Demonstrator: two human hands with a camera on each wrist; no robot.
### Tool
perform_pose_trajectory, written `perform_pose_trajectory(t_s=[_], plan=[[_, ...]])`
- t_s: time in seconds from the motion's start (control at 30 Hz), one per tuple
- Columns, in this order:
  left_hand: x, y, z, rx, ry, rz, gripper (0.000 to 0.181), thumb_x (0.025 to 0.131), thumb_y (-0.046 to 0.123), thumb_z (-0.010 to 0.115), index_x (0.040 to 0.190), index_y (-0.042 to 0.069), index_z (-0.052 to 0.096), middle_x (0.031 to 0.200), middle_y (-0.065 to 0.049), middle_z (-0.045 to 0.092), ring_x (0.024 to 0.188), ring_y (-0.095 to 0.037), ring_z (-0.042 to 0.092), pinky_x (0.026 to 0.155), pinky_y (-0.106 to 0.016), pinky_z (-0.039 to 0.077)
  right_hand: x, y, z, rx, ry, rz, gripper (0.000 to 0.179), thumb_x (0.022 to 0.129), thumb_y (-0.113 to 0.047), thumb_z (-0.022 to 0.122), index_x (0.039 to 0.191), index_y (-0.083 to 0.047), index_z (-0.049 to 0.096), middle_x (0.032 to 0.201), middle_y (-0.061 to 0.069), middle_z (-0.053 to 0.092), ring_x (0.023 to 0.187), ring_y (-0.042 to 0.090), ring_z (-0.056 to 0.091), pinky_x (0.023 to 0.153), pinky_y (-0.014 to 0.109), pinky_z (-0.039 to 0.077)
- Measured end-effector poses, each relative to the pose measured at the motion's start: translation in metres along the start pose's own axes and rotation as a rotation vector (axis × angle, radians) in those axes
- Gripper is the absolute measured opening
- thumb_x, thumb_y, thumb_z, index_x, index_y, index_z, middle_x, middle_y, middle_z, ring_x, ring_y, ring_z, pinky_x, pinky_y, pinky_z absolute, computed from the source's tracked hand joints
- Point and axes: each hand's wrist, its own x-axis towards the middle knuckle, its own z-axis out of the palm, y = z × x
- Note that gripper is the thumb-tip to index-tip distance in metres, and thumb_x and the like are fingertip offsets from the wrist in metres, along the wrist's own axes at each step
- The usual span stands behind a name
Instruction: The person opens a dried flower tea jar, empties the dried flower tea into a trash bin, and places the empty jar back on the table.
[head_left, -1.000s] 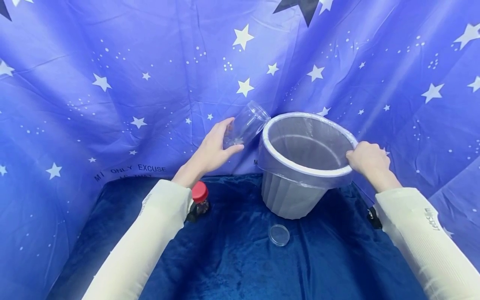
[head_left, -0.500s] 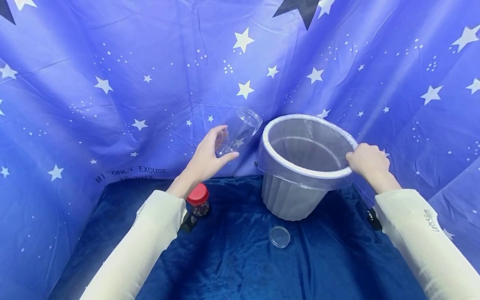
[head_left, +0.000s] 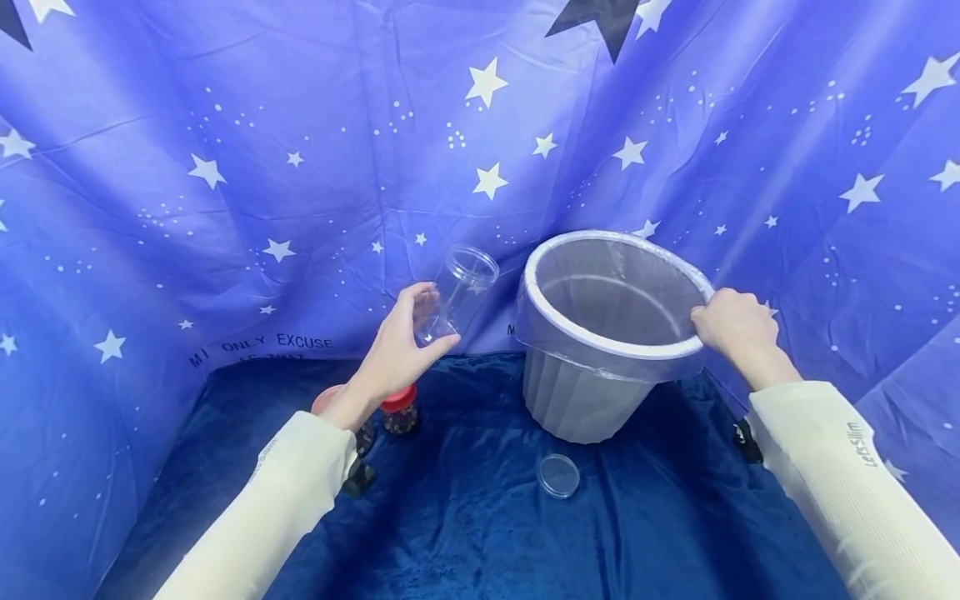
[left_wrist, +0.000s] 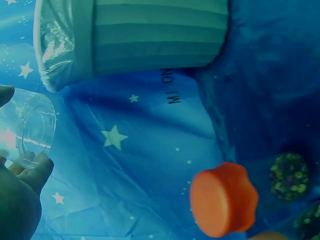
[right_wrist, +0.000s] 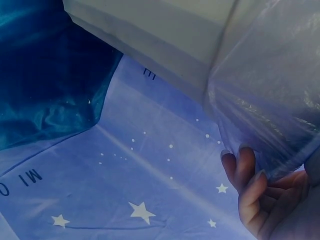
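My left hand grips a clear, lidless jar near its base, left of the trash can. The jar leans to the right, mouth upward, and looks empty. My right hand holds the right rim of the grey trash can, fingers curled over its edge. A clear plastic bag lines the can and folds down outside the rim. In the right wrist view, fingertips press against that bag. The can tilts slightly toward me. A clear round lid lies on the blue cloth before it.
Beneath and beside my left wrist stand two jars with red lids: one jar shows dark contents, the other lid is partly hidden by my arm. A starry blue curtain hangs behind the cloth-covered table.
My left hand has drawn the jar away from the can's rim, leftward and down, turning it more upright. A second red-lidded jar has come into view. My right hand stays on the rim.
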Motion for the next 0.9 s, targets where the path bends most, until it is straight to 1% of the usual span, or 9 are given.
perform_pose_trajectory(t_s=[0.23, 0.37, 0.43, 0.5, 0.6, 0.73, 0.8, 0.87, 0.9], plan=[[-0.018, -0.011, 0.000, 0.040, 0.023, -0.013, 0.074, 0.086, 0.022, 0.076, 0.144, 0.007, 0.033, 0.139, -0.015, 0.053, 0.132, -0.029, 0.051, 0.111, -0.046, 0.041, -0.002, -0.001, -0.001, 0.006, -0.001, -0.001, 0.041, 0.091, -0.029, 0.042, 0.086, 0.008, 0.057, 0.104, 0.042, 0.057, 0.099, 0.063, 0.053, 0.065, 0.059, 0.046], [-0.030, -0.020, 0.003, 0.044, 0.027, -0.041, 0.075, 0.085, 0.022, 0.076, 0.143, 0.008, 0.030, 0.135, -0.014, 0.055, 0.127, -0.030, 0.054, 0.099, -0.047, 0.048, -0.001, -0.001, -0.001, 0.001, -0.002, 0.001, 0.041, 0.091, -0.029, 0.041, 0.086, 0.008, 0.058, 0.105, 0.044, 0.056, 0.100, 0.064, 0.052, 0.066, 0.060, 0.046], [-0.036, -0.025, 0.005, 0.035, 0.025, -0.061, 0.077, 0.085, 0.022, 0.077, 0.144, 0.010, 0.028, 0.134, -0.014, 0.055, 0.125, -0.031, 0.056, 0.097, -0.048, 0.048, -0.001, -0.001, 0.000, -0.001, -0.001, 0.000, 0.041, 0.091, -0.030, 0.042, 0.087, 0.008, 0.058, 0.105, 0.044, 0.056, 0.099, 0.064, 0.052, 0.066, 0.059, 0.046], [-0.040, -0.029, 0.007, 0.026, 0.025, -0.068, 0.081, 0.084, 0.021, 0.077, 0.146, 0.011, 0.025, 0.134, -0.015, 0.055, 0.125, -0.033, 0.057, 0.097, -0.050, 0.049, -0.001, -0.001, 0.000, -0.001, -0.001, -0.001, 0.041, 0.092, -0.030, 0.042, 0.086, 0.008, 0.058, 0.104, 0.043, 0.057, 0.099, 0.063, 0.053, 0.066, 0.059, 0.046], [-0.046, -0.034, 0.009, 0.025, 0.025, -0.057, 0.085, 0.084, 0.019, 0.077, 0.149, 0.011, 0.023, 0.134, -0.016, 0.053, 0.125, -0.034, 0.057, 0.104, -0.052, 0.046, -0.001, -0.001, 0.000, 0.001, 0.003, -0.005, 0.040, 0.092, -0.030, 0.042, 0.085, 0.007, 0.058, 0.103, 0.042, 0.057, 0.098, 0.063, 0.053, 0.065, 0.059, 0.046], [-0.053, -0.040, 0.012, 0.062, 0.025, -0.042, 0.087, 0.083, 0.019, 0.078, 0.152, 0.010, 0.025, 0.135, -0.016, 0.051, 0.122, -0.032, 0.056, 0.099, -0.049, 0.048, -0.001, -0.001, 0.000, 0.002, 0.008, -0.011, 0.040, 0.092, -0.030, 0.042, 0.085, 0.007, 0.058, 0.102, 0.042, 0.058, 0.097, 0.063, 0.054, 0.065, 0.058, 0.046], [-0.057, -0.043, 0.013, 0.078, 0.025, -0.042, 0.087, 0.083, 0.020, 0.078, 0.151, 0.008, 0.026, 0.135, -0.016, 0.050, 0.119, -0.031, 0.056, 0.093, -0.047, 0.050, -0.002, 0.000, 0.000, 0.005, 0.007, -0.010, 0.041, 0.092, -0.030, 0.042, 0.085, 0.007, 0.058, 0.101, 0.041, 0.058, 0.096, 0.062, 0.055, 0.063, 0.057, 0.046], [-0.061, -0.045, 0.016, 0.077, 0.022, -0.050, 0.086, 0.082, 0.020, 0.078, 0.150, 0.007, 0.027, 0.133, -0.016, 0.051, 0.116, -0.031, 0.057, 0.090, -0.045, 0.050, -0.002, 0.000, 0.000, 0.006, 0.006, -0.009, 0.041, 0.092, -0.030, 0.042, 0.085, 0.007, 0.058, 0.100, 0.040, 0.058, 0.095, 0.061, 0.055, 0.062, 0.056, 0.046], [-0.063, -0.047, 0.017, 0.068, 0.019, -0.056, 0.085, 0.082, 0.020, 0.078, 0.149, 0.006, 0.028, 0.133, -0.016, 0.053, 0.117, -0.031, 0.057, 0.090, -0.046, 0.050, -0.002, 0.000, 0.000, 0.007, 0.005, -0.008, 0.041, 0.092, -0.030, 0.042, 0.085, 0.007, 0.058, 0.099, 0.040, 0.058, 0.094, 0.061, 0.056, 0.061, 0.056, 0.046]])
